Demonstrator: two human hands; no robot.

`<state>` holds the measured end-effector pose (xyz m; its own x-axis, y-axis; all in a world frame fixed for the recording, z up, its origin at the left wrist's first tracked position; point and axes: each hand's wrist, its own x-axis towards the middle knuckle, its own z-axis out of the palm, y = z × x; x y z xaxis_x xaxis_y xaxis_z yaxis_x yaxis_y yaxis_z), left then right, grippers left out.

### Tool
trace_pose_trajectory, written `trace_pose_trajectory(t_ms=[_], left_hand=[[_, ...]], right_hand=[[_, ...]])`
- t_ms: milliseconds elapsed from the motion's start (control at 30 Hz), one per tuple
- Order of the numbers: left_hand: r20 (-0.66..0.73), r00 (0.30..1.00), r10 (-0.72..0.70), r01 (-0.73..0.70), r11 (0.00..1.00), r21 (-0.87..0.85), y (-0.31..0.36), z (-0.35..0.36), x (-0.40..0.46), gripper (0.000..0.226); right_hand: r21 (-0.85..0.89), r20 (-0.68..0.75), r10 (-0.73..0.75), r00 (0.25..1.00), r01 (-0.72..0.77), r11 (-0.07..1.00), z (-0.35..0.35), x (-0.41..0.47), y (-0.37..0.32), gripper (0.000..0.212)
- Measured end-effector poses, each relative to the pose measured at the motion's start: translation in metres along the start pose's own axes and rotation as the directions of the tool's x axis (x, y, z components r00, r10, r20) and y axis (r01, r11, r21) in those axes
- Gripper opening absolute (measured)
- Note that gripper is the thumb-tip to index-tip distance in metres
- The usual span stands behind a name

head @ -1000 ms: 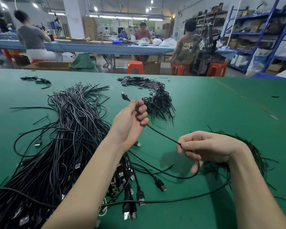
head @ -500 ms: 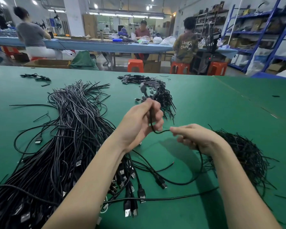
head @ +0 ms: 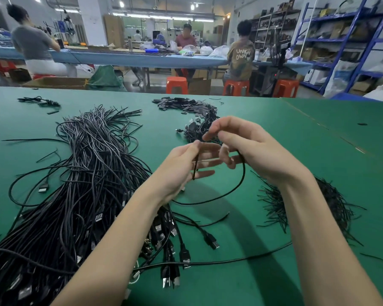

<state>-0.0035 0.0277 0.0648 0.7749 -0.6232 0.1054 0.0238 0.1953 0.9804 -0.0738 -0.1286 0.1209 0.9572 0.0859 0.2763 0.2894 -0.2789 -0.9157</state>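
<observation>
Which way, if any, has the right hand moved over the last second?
Yes. The right hand rose up-left, off the tie pile, toward the left hand pinching the cable.

Only the two arms of the person are in view. The left forearm [head: 119, 239] shows from the near edge, a little left of the middle, and the right forearm [head: 323, 239] shows from the near edge on the right. Both are bare along all the length that is seen. They are slim and get narrower toward the wrist. The left hand [head: 181, 171] and the right hand [head: 259, 151] are bare too, with long, thin fingers [head: 230, 123]. The far fingertips are blurred, so the nails cannot be judged.
</observation>
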Motion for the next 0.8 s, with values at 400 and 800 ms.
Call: trace_pose_trajectory(t_ms=[400,800], left_hand=[[0.097,0.991,0.088,-0.026,0.857,-0.514,0.021,-0.027,-0.007,0.046],[0.079,0.997,-0.025,-0.017,0.872,0.489,0.013,-0.014,-0.006,0.045]], right_hand=[[0.268,0.56,0.342,0.755,-0.555,0.787,0.003,-0.01,0.077,0.016],[0.245,0.133,0.42,0.898,-0.44,0.864,-0.009,0.004,0.027,0.009]])
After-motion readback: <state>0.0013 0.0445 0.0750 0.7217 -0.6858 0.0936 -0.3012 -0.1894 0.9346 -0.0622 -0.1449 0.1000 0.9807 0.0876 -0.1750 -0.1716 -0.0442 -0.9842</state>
